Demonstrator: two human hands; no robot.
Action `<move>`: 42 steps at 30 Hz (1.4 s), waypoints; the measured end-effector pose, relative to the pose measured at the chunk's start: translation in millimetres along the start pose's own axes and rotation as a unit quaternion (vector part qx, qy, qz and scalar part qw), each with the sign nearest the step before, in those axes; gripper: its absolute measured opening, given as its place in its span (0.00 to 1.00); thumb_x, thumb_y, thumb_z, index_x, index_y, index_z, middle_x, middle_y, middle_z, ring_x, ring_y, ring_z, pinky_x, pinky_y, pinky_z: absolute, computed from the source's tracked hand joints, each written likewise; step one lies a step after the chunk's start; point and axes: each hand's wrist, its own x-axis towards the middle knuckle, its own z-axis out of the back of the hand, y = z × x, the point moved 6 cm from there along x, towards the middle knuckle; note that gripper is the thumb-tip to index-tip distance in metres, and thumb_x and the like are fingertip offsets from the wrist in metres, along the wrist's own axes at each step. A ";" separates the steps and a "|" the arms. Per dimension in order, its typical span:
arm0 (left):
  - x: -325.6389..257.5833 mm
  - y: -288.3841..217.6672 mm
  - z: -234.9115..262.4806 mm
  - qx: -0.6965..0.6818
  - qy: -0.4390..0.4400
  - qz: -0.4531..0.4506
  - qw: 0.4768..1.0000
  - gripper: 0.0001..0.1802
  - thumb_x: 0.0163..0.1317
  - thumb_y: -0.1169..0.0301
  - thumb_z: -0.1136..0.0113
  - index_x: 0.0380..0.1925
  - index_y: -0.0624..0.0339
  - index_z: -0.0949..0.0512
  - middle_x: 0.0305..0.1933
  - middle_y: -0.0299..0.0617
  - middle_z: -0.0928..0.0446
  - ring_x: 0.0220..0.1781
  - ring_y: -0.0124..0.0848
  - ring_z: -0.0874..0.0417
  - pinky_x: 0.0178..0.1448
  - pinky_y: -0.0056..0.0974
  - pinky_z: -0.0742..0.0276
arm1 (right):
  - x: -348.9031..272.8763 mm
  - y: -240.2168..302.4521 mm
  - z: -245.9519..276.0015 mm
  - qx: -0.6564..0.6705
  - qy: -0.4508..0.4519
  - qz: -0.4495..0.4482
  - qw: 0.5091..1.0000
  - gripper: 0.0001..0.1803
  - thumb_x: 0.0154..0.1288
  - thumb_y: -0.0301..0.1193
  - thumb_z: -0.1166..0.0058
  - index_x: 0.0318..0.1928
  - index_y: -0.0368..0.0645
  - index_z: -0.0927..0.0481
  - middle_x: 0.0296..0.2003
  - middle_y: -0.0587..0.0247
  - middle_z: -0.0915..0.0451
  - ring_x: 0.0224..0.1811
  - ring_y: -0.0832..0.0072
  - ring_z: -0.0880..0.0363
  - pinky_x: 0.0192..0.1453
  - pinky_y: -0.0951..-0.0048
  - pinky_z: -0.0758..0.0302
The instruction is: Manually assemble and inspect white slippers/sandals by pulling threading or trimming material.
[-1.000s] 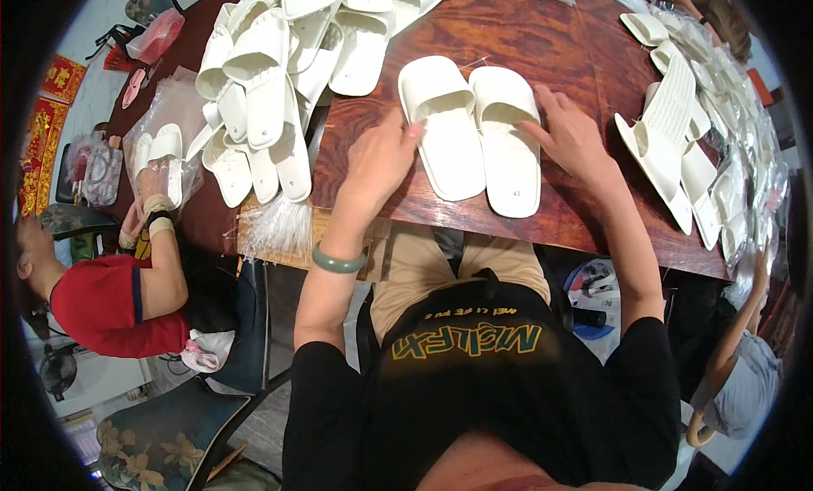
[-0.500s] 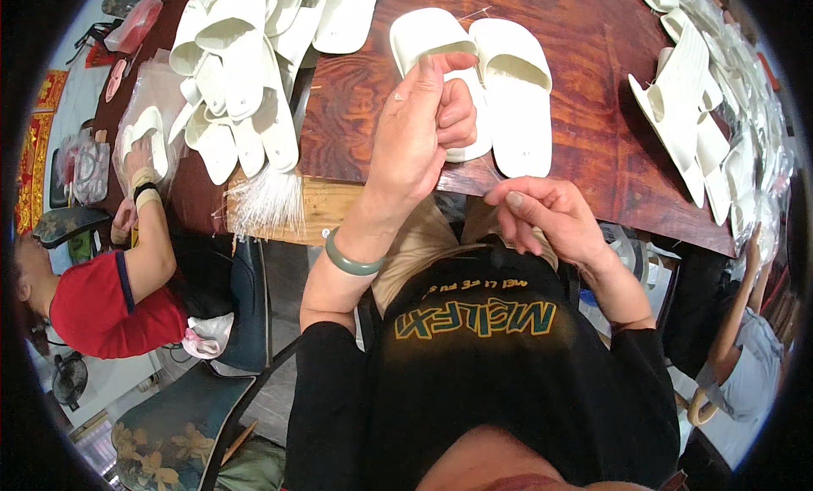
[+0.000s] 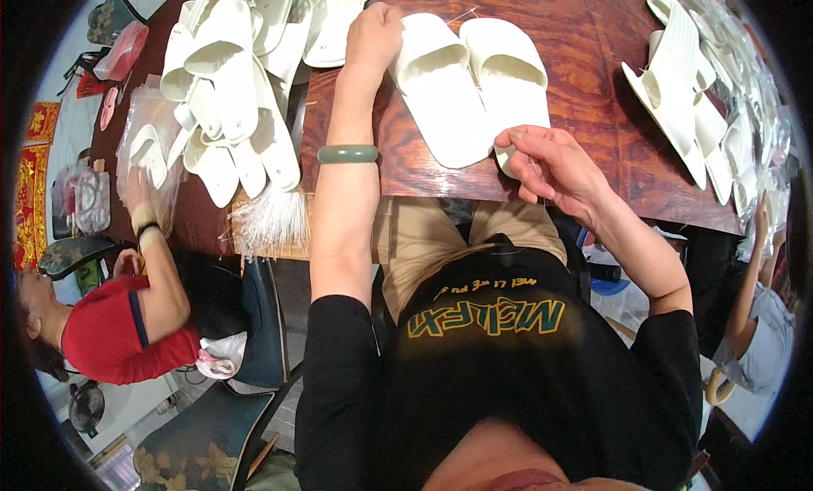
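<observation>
Left hand now sits stretched out at the far end of the left white slipper, fingers curled on its toe edge; half a second ago we saw it raised off the pair, so it has come back down to hold the slipper in place. Largest first: the wooden worktop carries the pair side by side near our edge, the right white slipper touching its mate. A heap of white slippers lies at the left, more in clear bags at the right. Right hand has moved from our lap up to the right slipper's heel, fingers pinched together on its edge or something tiny there; we cannot tell which. A jade bangle rings the left wrist. A co-worker's hand handles bagged slippers.
</observation>
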 end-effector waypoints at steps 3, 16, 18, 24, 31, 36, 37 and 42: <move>-6.4 7.6 3.7 0.033 -0.030 -0.002 0.999 0.16 0.63 0.63 0.51 0.36 0.67 0.21 0.27 0.41 0.20 0.32 0.28 0.21 0.40 0.32 0.27 | -2.1 3.4 0.0 0.047 -0.024 0.003 0.999 0.14 0.69 0.31 0.56 0.46 0.32 0.29 0.21 0.64 0.27 0.10 0.84 0.41 0.21 0.78 0.30; -25.6 -6.5 18.7 0.081 -0.047 -0.034 0.995 0.24 0.64 0.54 0.55 0.37 0.68 0.24 0.32 0.65 0.26 0.35 0.43 0.20 0.43 0.44 0.28 | 59.1 -18.3 -30.1 0.206 0.003 0.011 0.979 0.13 0.66 0.29 0.52 0.49 0.40 0.30 0.25 0.76 0.29 0.20 0.86 0.37 0.25 0.83 0.38; -30.3 -8.5 15.9 0.070 0.028 -0.001 0.997 0.25 0.66 0.52 0.57 0.50 0.60 0.25 0.41 0.61 0.23 0.45 0.42 0.19 0.49 0.41 0.28 | 76.1 -20.3 -33.4 0.122 -0.039 0.052 0.990 0.13 0.62 0.28 0.51 0.47 0.42 0.29 0.27 0.74 0.28 0.26 0.84 0.31 0.27 0.79 0.34; -27.5 -27.5 2.8 0.068 0.078 0.073 0.992 0.34 0.63 0.46 0.53 0.23 0.73 0.22 0.18 0.54 0.26 0.24 0.38 0.24 0.34 0.41 0.31 | 103.5 -5.9 -40.1 0.239 -0.025 0.045 0.970 0.09 0.67 0.30 0.57 0.42 0.38 0.29 0.26 0.62 0.29 0.16 0.76 0.33 0.24 0.68 0.29; -26.6 -18.8 -33.3 -0.252 0.178 0.049 0.950 0.14 0.64 0.67 0.50 0.39 0.66 0.20 0.35 0.45 0.19 0.36 0.28 0.21 0.43 0.34 0.26 | 113.1 -3.8 -37.8 0.171 -0.006 0.011 0.985 0.07 0.63 0.35 0.49 0.35 0.46 0.26 0.24 0.70 0.26 0.17 0.79 0.32 0.23 0.76 0.33; -30.4 -29.0 -22.7 -0.009 0.072 -0.009 0.997 0.14 0.57 0.64 0.43 0.37 0.63 0.19 0.36 0.49 0.19 0.40 0.38 0.17 0.44 0.38 0.24 | 113.8 -3.8 -36.6 0.156 0.029 -0.015 0.987 0.07 0.65 0.30 0.54 0.40 0.42 0.27 0.19 0.74 0.33 0.16 0.84 0.39 0.23 0.78 0.37; -30.1 -31.8 -23.5 -0.026 0.070 -0.006 0.997 0.14 0.56 0.63 0.42 0.36 0.62 0.19 0.35 0.48 0.18 0.39 0.38 0.17 0.43 0.38 0.23 | 112.5 -3.8 -35.3 0.151 0.034 -0.020 0.988 0.07 0.66 0.30 0.56 0.40 0.42 0.27 0.19 0.73 0.33 0.16 0.83 0.40 0.24 0.77 0.37; -29.7 -33.2 -21.6 -0.118 0.064 0.028 0.991 0.15 0.51 0.58 0.36 0.29 0.59 0.17 0.30 0.47 0.19 0.35 0.41 0.17 0.41 0.41 0.24 | 105.8 1.9 -41.0 0.146 0.043 -0.021 0.988 0.08 0.67 0.31 0.57 0.41 0.41 0.29 0.21 0.71 0.31 0.18 0.82 0.40 0.26 0.76 0.35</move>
